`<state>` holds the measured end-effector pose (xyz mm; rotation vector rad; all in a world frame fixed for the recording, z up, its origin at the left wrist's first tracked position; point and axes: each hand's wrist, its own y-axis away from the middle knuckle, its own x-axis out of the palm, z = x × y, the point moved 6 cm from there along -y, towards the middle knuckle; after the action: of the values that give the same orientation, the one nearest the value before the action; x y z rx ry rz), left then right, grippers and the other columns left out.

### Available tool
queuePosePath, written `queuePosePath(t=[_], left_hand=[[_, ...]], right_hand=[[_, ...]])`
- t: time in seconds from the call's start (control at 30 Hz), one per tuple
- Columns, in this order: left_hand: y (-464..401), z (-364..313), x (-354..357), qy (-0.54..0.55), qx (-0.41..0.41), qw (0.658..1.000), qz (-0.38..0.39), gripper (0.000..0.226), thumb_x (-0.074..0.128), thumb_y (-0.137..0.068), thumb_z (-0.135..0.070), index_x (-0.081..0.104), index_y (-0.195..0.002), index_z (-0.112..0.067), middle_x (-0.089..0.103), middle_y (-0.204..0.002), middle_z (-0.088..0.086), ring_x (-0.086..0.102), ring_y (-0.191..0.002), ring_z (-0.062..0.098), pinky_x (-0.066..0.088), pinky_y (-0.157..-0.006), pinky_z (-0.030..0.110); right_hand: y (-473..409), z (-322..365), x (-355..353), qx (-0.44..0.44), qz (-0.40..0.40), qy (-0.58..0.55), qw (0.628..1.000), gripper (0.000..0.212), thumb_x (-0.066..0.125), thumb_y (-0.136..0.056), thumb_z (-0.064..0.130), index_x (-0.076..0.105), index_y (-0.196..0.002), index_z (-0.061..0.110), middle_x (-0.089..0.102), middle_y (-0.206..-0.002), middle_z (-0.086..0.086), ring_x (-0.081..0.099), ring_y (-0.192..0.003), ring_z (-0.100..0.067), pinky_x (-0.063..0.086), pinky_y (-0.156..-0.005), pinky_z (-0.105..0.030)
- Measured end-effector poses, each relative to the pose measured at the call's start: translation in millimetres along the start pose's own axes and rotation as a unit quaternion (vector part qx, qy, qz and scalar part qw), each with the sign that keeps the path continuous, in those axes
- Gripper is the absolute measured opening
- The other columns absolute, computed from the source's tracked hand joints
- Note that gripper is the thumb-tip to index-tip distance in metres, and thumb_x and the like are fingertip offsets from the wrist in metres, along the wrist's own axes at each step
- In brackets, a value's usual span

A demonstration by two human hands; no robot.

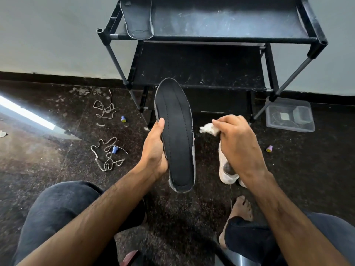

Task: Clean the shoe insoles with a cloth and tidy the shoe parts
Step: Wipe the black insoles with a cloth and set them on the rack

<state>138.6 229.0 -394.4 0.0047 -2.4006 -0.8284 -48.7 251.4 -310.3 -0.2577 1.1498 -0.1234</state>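
Seated person's knees at bottom edge. Left hand [155,148] grip curled round black insole [175,131], held upright above dark floor [57,169]. Right hand [237,139] grip pinches white cloth [207,129] just beside insole. White shoe [226,169] below right hand. Laces [107,156] on floor left. Second insole [137,16] on black shoe rack [211,37] beyond.

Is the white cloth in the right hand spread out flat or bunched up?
Bunched up. The white cloth is a small crumpled wad pinched in the right hand, only a bit sticking out past the fingers, apart from the black insole.
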Motion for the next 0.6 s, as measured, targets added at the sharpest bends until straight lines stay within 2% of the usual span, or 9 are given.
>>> queuePosePath(t=[0.07, 0.1, 0.17, 0.2, 0.27, 0.37, 0.43, 0.5, 0.6], left_hand=[[1, 1, 1, -0.009, 0.007, 1.0, 0.001, 0.053, 0.043, -0.105, -0.046, 0.055, -0.141, -0.01, 0.065, -0.135, 0.018, 0.062, -0.126, 0.035, 0.045, -0.11, 0.053], [4, 3, 4, -0.01, 0.002, 1.0, 0.006, 0.054, 0.04, -0.106, -0.046, 0.057, -0.139, -0.006, 0.067, -0.131, 0.018, 0.065, -0.122, 0.032, 0.049, -0.107, 0.048], [7, 7, 9, 0.003, -0.029, 0.999, 0.015, 0.062, 0.038, -0.106, -0.05, 0.06, -0.13, 0.003, 0.072, -0.117, 0.022, 0.072, -0.106, 0.029, 0.059, -0.091, 0.038], [8, 7, 11, 0.013, -0.043, 0.999, 0.019, 0.066, 0.04, -0.104, -0.052, 0.058, -0.13, 0.006, 0.07, -0.117, 0.025, 0.072, -0.106, 0.031, 0.061, -0.088, 0.037], [5, 4, 10, 0.029, -0.041, 0.999, 0.017, 0.071, 0.04, -0.104, -0.054, 0.049, -0.141, 0.006, 0.062, -0.131, 0.031, 0.063, -0.122, 0.039, 0.059, -0.093, 0.041], [-1, -2, 4, 0.03, 0.0, 0.999, 0.017, 0.061, 0.036, -0.106, -0.048, 0.044, -0.148, -0.004, 0.058, -0.139, 0.027, 0.058, -0.129, 0.042, 0.056, -0.098, 0.051], [-2, 0, 4, 0.034, 0.003, 0.999, 0.032, 0.06, 0.04, -0.105, -0.05, 0.044, -0.149, -0.01, 0.057, -0.142, 0.024, 0.057, -0.129, 0.042, 0.046, -0.106, 0.062], [-1, 1, 2, 0.027, 0.007, 0.999, 0.018, 0.057, 0.039, -0.105, -0.049, 0.045, -0.149, -0.013, 0.059, -0.142, 0.019, 0.058, -0.13, 0.038, 0.041, -0.109, 0.065], [3, 2, 6, 0.006, 0.01, 1.0, 0.01, 0.056, 0.033, -0.107, -0.048, 0.049, -0.147, -0.012, 0.063, -0.139, 0.014, 0.061, -0.128, 0.031, 0.047, -0.109, 0.053]], right_hand=[[0, 20, -8, -0.025, -0.041, -0.061, 0.997, 0.032, 0.061, -0.091, -0.006, 0.072, -0.119, 0.003, 0.069, -0.111, -0.006, 0.059, -0.103, -0.021, 0.052, -0.093, -0.025], [2, 35, -7, -0.058, -0.042, -0.09, 0.993, 0.031, 0.062, -0.09, -0.006, 0.072, -0.119, 0.002, 0.069, -0.112, -0.007, 0.059, -0.103, -0.022, 0.05, -0.095, -0.024], [13, 67, 11, -0.145, 0.006, -0.089, 0.985, 0.026, 0.059, -0.093, 0.0, 0.071, -0.116, 0.0, 0.068, -0.112, -0.011, 0.06, -0.1, -0.027, 0.051, -0.093, -0.032], [21, 78, 22, -0.185, 0.04, -0.066, 0.98, 0.027, 0.055, -0.095, 0.003, 0.069, -0.117, -0.001, 0.067, -0.114, -0.013, 0.06, -0.1, -0.029, 0.052, -0.093, -0.037], [28, 77, 36, -0.222, 0.077, -0.021, 0.972, 0.032, 0.048, -0.097, 0.006, 0.066, -0.122, -0.003, 0.067, -0.121, -0.014, 0.062, -0.103, -0.03, 0.053, -0.096, -0.041], [13, 36, 36, -0.138, 0.088, -0.012, 0.986, 0.039, 0.04, -0.095, 0.014, 0.072, -0.113, 0.002, 0.071, -0.114, -0.011, 0.065, -0.099, -0.029, 0.059, -0.083, -0.043], [5, 10, 27, -0.07, 0.057, -0.015, 0.996, 0.03, 0.053, -0.088, -0.001, 0.075, -0.107, 0.004, 0.074, -0.109, -0.011, 0.068, -0.097, -0.031, 0.06, -0.08, -0.044], [1, 0, 10, -0.026, -0.002, -0.036, 0.999, 0.033, 0.062, -0.085, -0.01, 0.075, -0.112, 0.004, 0.075, -0.112, -0.01, 0.069, -0.103, -0.027, 0.059, -0.09, -0.039], [3, 25, -8, -0.029, -0.061, -0.115, 0.991, 0.036, 0.064, -0.088, -0.009, 0.071, -0.121, 0.003, 0.072, -0.121, -0.01, 0.067, -0.114, -0.019, 0.05, -0.104, -0.027]])
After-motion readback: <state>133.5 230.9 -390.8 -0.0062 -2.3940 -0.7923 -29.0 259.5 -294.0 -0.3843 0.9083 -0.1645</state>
